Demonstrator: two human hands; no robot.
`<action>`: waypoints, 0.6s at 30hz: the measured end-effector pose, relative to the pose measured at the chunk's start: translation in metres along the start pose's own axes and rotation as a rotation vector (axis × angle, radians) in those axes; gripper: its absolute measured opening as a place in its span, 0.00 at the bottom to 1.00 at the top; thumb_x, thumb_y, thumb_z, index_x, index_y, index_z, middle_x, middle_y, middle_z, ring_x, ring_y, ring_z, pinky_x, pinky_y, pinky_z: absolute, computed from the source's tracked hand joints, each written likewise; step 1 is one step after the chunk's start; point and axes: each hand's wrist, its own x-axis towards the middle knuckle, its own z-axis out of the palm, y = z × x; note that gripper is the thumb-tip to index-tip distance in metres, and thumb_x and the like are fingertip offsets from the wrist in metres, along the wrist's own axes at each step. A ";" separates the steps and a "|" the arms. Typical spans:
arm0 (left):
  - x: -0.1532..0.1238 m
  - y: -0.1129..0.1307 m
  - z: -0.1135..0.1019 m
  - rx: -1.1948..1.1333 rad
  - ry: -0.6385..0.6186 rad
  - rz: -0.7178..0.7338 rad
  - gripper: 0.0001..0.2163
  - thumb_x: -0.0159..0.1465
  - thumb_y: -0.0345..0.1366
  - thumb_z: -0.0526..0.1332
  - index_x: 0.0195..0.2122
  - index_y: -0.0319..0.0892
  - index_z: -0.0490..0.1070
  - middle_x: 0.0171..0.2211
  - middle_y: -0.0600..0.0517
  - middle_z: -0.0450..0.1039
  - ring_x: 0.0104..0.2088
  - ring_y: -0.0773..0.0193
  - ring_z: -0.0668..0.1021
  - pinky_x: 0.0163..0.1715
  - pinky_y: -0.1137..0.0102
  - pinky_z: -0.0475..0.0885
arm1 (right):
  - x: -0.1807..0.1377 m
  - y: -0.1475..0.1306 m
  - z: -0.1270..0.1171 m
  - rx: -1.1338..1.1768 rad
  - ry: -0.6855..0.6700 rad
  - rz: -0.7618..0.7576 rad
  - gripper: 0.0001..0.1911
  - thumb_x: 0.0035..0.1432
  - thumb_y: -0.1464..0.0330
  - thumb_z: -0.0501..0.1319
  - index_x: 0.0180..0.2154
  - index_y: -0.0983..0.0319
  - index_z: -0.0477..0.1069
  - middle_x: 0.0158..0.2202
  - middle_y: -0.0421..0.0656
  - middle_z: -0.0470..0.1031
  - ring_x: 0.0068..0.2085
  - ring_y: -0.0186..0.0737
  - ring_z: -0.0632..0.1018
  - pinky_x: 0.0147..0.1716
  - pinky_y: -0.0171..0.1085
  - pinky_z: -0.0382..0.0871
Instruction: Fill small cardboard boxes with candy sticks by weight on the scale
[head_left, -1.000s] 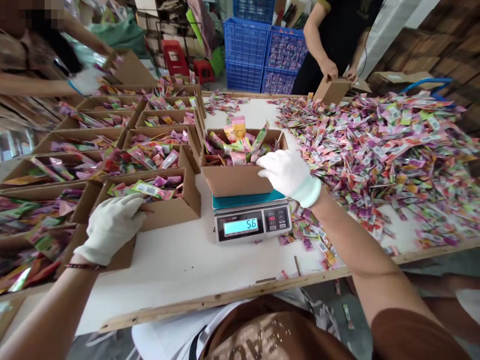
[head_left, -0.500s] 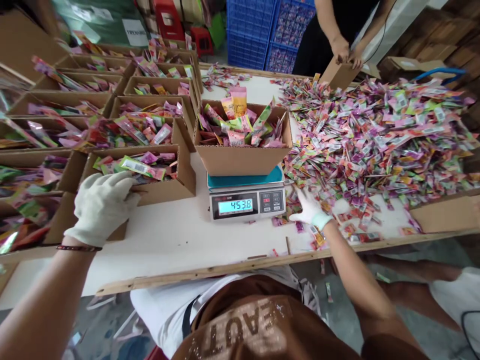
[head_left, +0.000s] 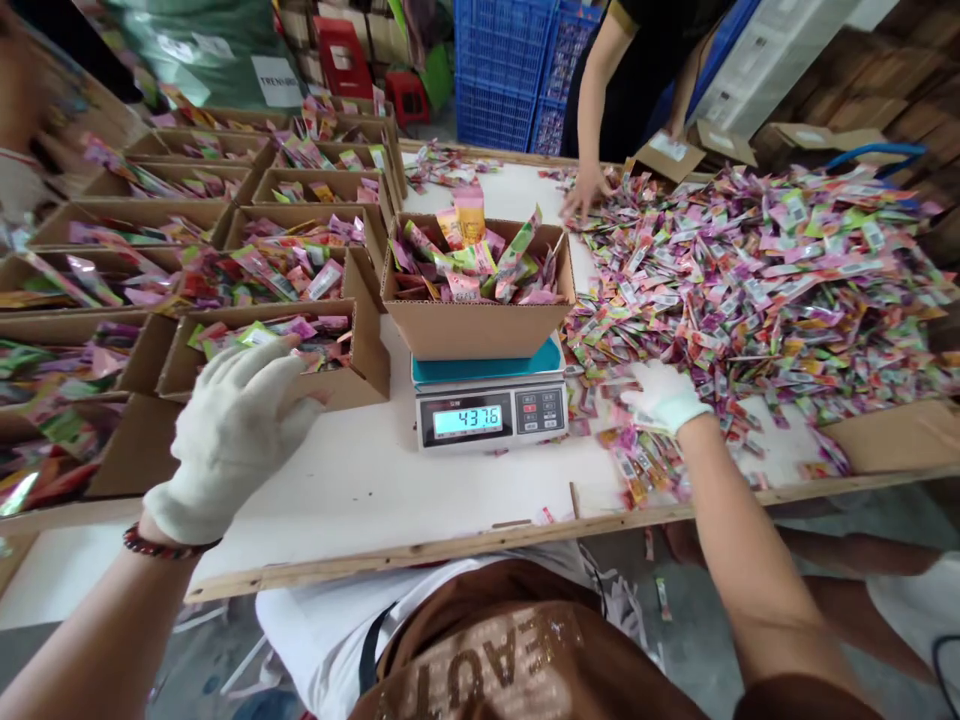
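A cardboard box [head_left: 480, 325] full of colourful sachets stands on a digital scale [head_left: 491, 405] whose display reads 4376. My left hand [head_left: 232, 425], in a white glove, hovers open beside the nearest filled box [head_left: 352, 370] at the left, holding nothing. My gloved right hand [head_left: 660, 395] lies palm down on the near edge of the big heap of loose sachets [head_left: 757, 270], right of the scale. Its fingers curl into the sachets; whether they grip any is hidden.
Rows of cardboard boxes [head_left: 187, 250] filled with sachets cover the left of the white table [head_left: 360, 480]. Across the table another person's hand [head_left: 581, 195] reaches into the heap beside an empty box [head_left: 667, 155]. Blue crates [head_left: 499, 95] stand behind. A cardboard flap [head_left: 892, 440] lies at the right edge.
My right hand left the box on the scale and dropped onto the sachet heap to the right. My left hand lifted slightly. The display went from 56 to 4376.
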 end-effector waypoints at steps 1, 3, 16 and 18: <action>0.006 0.006 -0.003 -0.032 0.017 -0.002 0.16 0.69 0.45 0.57 0.53 0.43 0.72 0.61 0.43 0.72 0.62 0.48 0.74 0.64 0.54 0.69 | 0.001 -0.001 -0.008 -0.012 0.046 0.005 0.30 0.59 0.52 0.65 0.60 0.55 0.72 0.60 0.52 0.75 0.58 0.61 0.77 0.58 0.59 0.71; 0.026 0.021 -0.010 -0.117 0.055 -0.007 0.16 0.70 0.44 0.58 0.55 0.44 0.72 0.62 0.44 0.72 0.62 0.51 0.75 0.62 0.58 0.72 | 0.016 -0.013 -0.026 0.017 0.152 -0.039 0.34 0.60 0.54 0.65 0.65 0.59 0.68 0.62 0.54 0.72 0.60 0.60 0.75 0.58 0.59 0.71; 0.136 0.088 0.028 -0.339 0.169 0.138 0.52 0.65 0.47 0.65 0.77 0.46 0.27 0.74 0.39 0.51 0.70 0.45 0.66 0.66 0.52 0.70 | 0.180 -0.162 0.028 -0.169 0.074 -0.261 0.23 0.63 0.45 0.62 0.45 0.55 0.77 0.43 0.42 0.82 0.46 0.43 0.77 0.54 0.59 0.75; 0.133 0.085 0.031 -0.347 0.195 0.172 0.52 0.65 0.47 0.65 0.77 0.49 0.24 0.76 0.41 0.45 0.72 0.46 0.62 0.68 0.52 0.68 | 0.175 -0.152 0.019 -0.187 0.123 -0.257 0.17 0.65 0.51 0.63 0.50 0.52 0.75 0.46 0.39 0.81 0.46 0.41 0.77 0.54 0.59 0.76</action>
